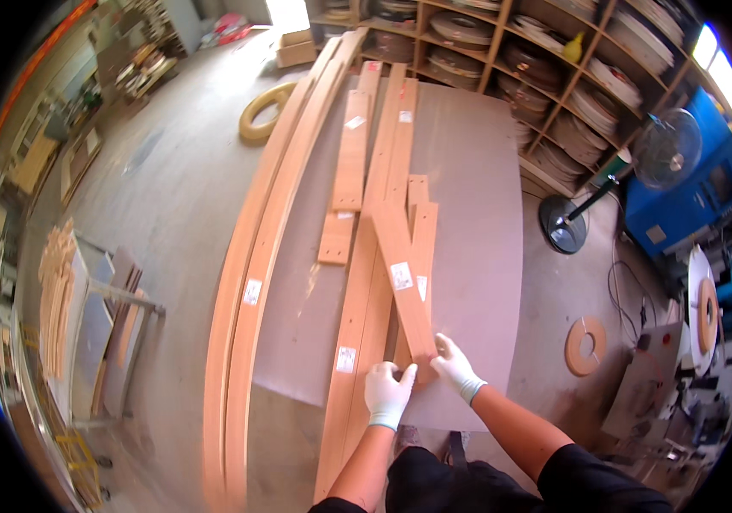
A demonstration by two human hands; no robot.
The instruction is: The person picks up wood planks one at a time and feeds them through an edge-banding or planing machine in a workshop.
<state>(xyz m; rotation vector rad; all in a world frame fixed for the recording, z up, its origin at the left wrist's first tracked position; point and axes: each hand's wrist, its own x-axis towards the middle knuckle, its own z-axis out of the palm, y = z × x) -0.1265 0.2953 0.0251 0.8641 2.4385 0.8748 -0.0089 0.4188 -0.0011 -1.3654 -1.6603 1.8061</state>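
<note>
A short wooden board [408, 309] with a white label lies slantwise over other boards, its near end between my hands. White-gloved, my left hand [389, 394] closes at that end's near left corner, thumb and fingertips against the wood. My right hand [457, 368], gloved alike, grips the right edge of the same end. Beneath and to the right is another short board [425, 244], partly covered. Left of them run long boards [354, 329] with a label, and farther off lie shorter boards [350, 162] with small holes at their ends.
A grey sheet-topped table [477, 256] bears the boards. Two long boards [250, 248] run along its left side. Shelves of coiled rolls [460, 30] stand behind. To the right are a fan [564, 224], a blue machine [682, 184] and a coil [585, 345]; a cart [97, 342] stands left.
</note>
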